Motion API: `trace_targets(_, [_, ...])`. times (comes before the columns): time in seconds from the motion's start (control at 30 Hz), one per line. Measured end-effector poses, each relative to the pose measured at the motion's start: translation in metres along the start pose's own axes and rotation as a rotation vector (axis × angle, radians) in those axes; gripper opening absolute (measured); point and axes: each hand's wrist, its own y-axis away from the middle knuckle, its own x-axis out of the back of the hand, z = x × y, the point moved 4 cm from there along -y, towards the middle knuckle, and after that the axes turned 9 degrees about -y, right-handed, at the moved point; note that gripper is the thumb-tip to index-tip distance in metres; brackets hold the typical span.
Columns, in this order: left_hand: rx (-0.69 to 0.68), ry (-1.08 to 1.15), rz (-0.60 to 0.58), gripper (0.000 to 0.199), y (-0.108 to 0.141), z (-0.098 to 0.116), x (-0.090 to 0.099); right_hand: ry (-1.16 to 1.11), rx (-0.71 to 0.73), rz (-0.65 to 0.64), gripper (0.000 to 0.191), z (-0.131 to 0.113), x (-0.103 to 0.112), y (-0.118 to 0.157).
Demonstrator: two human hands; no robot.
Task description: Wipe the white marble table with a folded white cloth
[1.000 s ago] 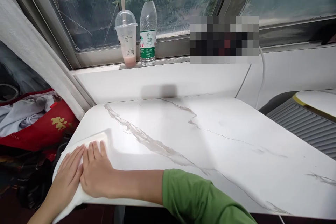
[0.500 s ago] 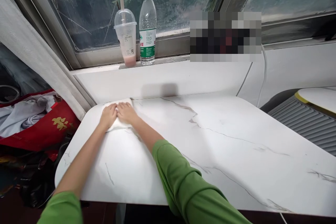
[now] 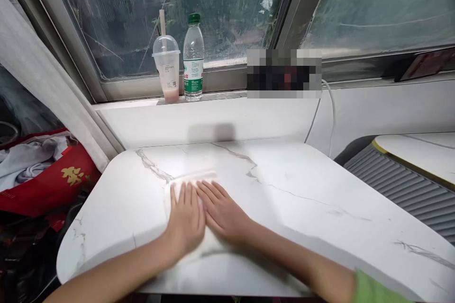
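Note:
A white cloth (image 3: 209, 243) is spread flat on the white marble-patterned table (image 3: 302, 213), near its middle left. My left hand (image 3: 186, 220) lies flat on the cloth with its fingers stretched forward. Beside it, touching at the thumb side, my right hand (image 3: 223, 209) presses flat too, its fingers pointing forward and left. Both palms cover much of the cloth, whose outline is smeared by motion.
On the window sill stand a plastic cup with a straw (image 3: 168, 73) and a green-capped water bottle (image 3: 194, 64). A blurred-out patch hides something to their right. A red bag (image 3: 71, 170) of clothes sits left of the table, and a grey ribbed surface (image 3: 401, 184) right.
Both hands have slid the cloth from the table's far left corner towards me and to the right. The camera view has tilted up slightly and turned right.

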Motion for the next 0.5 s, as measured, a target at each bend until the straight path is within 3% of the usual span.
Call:
trace_targets(0.13, [-0.218,0.064,0.031,0.049,0.014,0.041,0.016,0.069,-0.054,0.046,0.053,-0.009,0.018,0.052])
trace_targets(0.23, [-0.233,0.143,-0.015,0.048,-0.007,0.048,0.012,0.099,-0.106,0.031,0.053,0.008,0.02,0.055])
trace_targets(0.4, [-0.111,0.222,-0.081,0.041,-0.092,0.04,-0.016,0.142,-0.239,-0.109,0.053,0.084,0.019,0.01])
trace_targets(0.5, [-0.139,0.224,-0.072,0.035,-0.15,0.035,-0.035,0.122,-0.361,-0.145,0.054,0.133,0.023,-0.022])
